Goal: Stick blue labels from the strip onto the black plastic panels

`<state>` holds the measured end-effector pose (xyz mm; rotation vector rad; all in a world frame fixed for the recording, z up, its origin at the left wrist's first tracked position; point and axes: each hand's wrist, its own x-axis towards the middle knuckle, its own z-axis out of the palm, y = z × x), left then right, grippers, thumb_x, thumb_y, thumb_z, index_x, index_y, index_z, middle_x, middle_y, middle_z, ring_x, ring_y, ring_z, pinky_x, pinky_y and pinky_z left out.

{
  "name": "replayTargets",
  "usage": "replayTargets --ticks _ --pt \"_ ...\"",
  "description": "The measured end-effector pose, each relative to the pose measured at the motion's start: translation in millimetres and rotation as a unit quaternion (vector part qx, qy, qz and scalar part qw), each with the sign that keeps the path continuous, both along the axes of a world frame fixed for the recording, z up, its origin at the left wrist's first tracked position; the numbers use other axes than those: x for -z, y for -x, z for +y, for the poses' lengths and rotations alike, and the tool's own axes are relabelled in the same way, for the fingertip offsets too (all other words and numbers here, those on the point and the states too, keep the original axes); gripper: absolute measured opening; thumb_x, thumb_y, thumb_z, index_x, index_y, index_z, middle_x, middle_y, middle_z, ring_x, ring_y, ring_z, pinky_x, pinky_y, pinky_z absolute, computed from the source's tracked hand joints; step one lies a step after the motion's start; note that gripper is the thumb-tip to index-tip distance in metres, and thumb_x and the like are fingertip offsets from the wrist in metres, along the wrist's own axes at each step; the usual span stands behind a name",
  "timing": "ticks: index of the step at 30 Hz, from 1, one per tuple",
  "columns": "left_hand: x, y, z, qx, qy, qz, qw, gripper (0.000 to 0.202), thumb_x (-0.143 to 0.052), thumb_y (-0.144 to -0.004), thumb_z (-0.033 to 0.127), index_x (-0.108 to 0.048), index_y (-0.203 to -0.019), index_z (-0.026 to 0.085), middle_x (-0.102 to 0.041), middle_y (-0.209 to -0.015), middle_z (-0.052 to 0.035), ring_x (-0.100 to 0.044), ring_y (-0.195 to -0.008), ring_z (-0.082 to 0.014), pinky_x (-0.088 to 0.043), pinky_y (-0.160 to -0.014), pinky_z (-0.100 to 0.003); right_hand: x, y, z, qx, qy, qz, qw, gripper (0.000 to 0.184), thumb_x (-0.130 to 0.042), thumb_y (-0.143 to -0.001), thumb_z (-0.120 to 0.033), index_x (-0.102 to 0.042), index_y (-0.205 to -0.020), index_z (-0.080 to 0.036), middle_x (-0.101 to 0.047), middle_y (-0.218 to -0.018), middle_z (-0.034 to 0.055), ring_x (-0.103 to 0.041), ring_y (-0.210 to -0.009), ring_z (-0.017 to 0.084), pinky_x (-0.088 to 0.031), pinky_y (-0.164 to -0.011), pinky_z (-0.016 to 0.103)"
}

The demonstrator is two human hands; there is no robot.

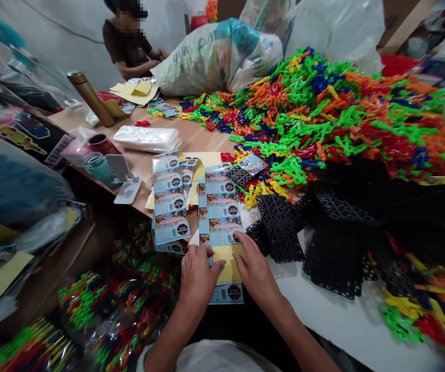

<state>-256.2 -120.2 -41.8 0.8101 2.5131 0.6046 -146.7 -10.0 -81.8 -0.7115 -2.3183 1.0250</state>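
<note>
Left hand (198, 276) is lying flat, fingers open, on the left part of a yellow card (228, 266) at the table (334, 320) edge. Right hand (255, 268) is pressing its right part, open too. Black grids (280, 227) are sitting just right.

We had a heap of bright multicoloured plastic pieces (342, 113) across our wooden worktop (202, 137), black lattice plastic panels (280, 227) before it, a bronze metal flask (90, 98) leaning far left, a teal cup (100, 168) nearby.
</note>
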Motion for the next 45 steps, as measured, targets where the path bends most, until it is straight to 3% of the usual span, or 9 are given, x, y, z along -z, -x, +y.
replayTargets --ticks 11,14,21,25,30,33,38,41,45 --pt "-5.6 -10 -5 -0.028 0.015 0.117 0.993 0.037 -0.065 -0.082 0.025 -0.056 -0.115 0.011 -0.055 -0.112 -0.0145 -0.050 -0.112 -0.0332 -0.039 -0.096 -0.047 -1.7 -11 -29 0.025 0.179 0.034 0.983 0.051 -0.045 -0.091 -0.022 -0.036 -0.141 -0.023 -0.044 -0.144 0.0117 -0.044 -0.133 0.024 -0.037 -0.112 0.049" --pt "-3.4 -12 -5 -0.035 0.018 0.108 0.993 0.034 -0.069 -0.078 0.025 -0.058 -0.107 0.011 -0.053 -0.112 -0.0154 -0.049 -0.113 -0.0346 -0.040 -0.095 -0.048 -1.9 -10 -39 0.037 0.213 0.057 0.975 0.050 -0.042 -0.093 -0.023 -0.032 -0.142 -0.023 -0.039 -0.147 0.0120 -0.041 -0.136 0.022 -0.035 -0.114 0.047" --pt "9.3 -6 -34 -0.122 -0.115 -0.037 0.985 0.024 -0.062 -0.079 0.027 -0.055 -0.100 0.017 -0.052 -0.101 -0.0061 -0.061 -0.077 -0.0190 -0.052 -0.073 -0.036 -1.1 -9 -57 0.028 0.144 0.034 0.989 0.058 -0.038 -0.093 -0.018 -0.021 -0.148 -0.024 -0.027 -0.154 0.0120 -0.026 -0.143 0.024 -0.027 -0.117 0.053" --pt "7.4 -7 -49 -0.104 -0.138 0.005 0.985 0.019 -0.060 -0.078 0.031 -0.063 -0.093 0.020 -0.057 -0.094 -0.0053 -0.061 -0.081 -0.0222 -0.050 -0.077 -0.038 -0.6 -9 -59 0.030 0.129 0.043 0.990 0.058 -0.037 -0.093 -0.017 -0.021 -0.148 -0.025 -0.028 -0.153 0.0117 -0.027 -0.143 0.024 -0.028 -0.116 0.052" --pt "12.3 -9 -40 -0.117 -0.167 -0.051 0.978 0.020 -0.062 -0.076 0.032 -0.065 -0.092 0.021 -0.059 -0.089 -0.0039 -0.061 -0.075 -0.0195 -0.050 -0.073 -0.034 1.5 -8 -58 0.026 0.139 0.045 0.989 0.057 -0.039 -0.093 -0.017 -0.023 -0.148 -0.025 -0.029 -0.152 0.0110 -0.026 -0.143 0.023 -0.028 -0.117 0.052" --pt "18.2 -7 -31 -0.160 -0.199 -0.162 0.953 0.023 -0.069 -0.070 0.037 -0.064 -0.082 0.018 -0.062 -0.084 -0.0042 -0.060 -0.070 -0.0187 -0.049 -0.070 -0.033 4.4 -8 -58 0.026 0.149 0.044 0.987 0.057 -0.039 -0.093 -0.018 -0.022 -0.147 -0.025 -0.028 -0.153 0.0111 -0.026 -0.143 0.024 -0.027 -0.117 0.053" --pt "14.7 -6 -24 -0.142 -0.245 -0.300 0.911 0.030 -0.064 -0.075 0.044 -0.065 -0.085 0.016 -0.070 -0.080 -0.0056 -0.065 -0.073 -0.0200 -0.051 -0.066 -0.030 -1.3 -8 -55 0.029 0.106 0.037 0.993 0.051 -0.039 -0.094 -0.018 -0.029 -0.145 -0.023 -0.034 -0.150 0.0127 -0.033 -0.140 0.024 -0.034 -0.114 0.052" --pt "6.6 -5 -24 -0.143 -0.293 -0.282 0.902 0.026 -0.063 -0.079 0.040 -0.068 -0.090 0.017 -0.070 -0.089 -0.0051 -0.064 -0.082 -0.0193 -0.050 -0.073 -0.028 -16.2 -4 -46 -0.016 0.029 0.016 0.999 0.039 -0.040 -0.095 -0.017 -0.049 -0.133 -0.022 -0.048 -0.140 0.0128 -0.044 -0.131 0.025 -0.041 -0.108 0.048" --pt "-3.8 0 -22 -0.066 -0.316 -0.164 0.932 0.016 -0.059 -0.083 0.029 -0.072 -0.088 0.020 -0.064 -0.084 -0.0029 -0.060 -0.084 -0.0172 -0.047 -0.080 -0.027 -35.3 8 -23 -0.092 -0.047 0.015 0.995 0.029 -0.048 -0.094 -0.016 -0.059 -0.121 -0.022 -0.065 -0.114 0.0096 -0.058 -0.109 0.023 -0.050 -0.096 0.041"
